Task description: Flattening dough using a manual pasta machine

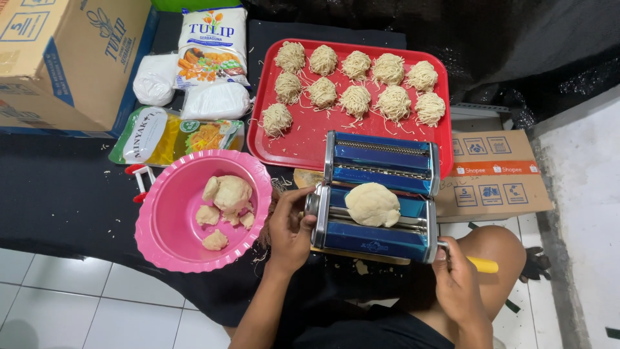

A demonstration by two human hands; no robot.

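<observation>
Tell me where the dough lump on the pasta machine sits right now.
In the head view, the dough lump rests on the blue pasta machine, right of the pink bowl, below the red tray.

You have one view only, from the camera on your head, tilted steeply down and slightly forward over your lap. It sits close: the blue pasta machine [378,197] fills the centre, your knee shows at the lower right, and the floor [64,284] spreads out ahead as far as the cardboard box [61,58] at the top left.
</observation>
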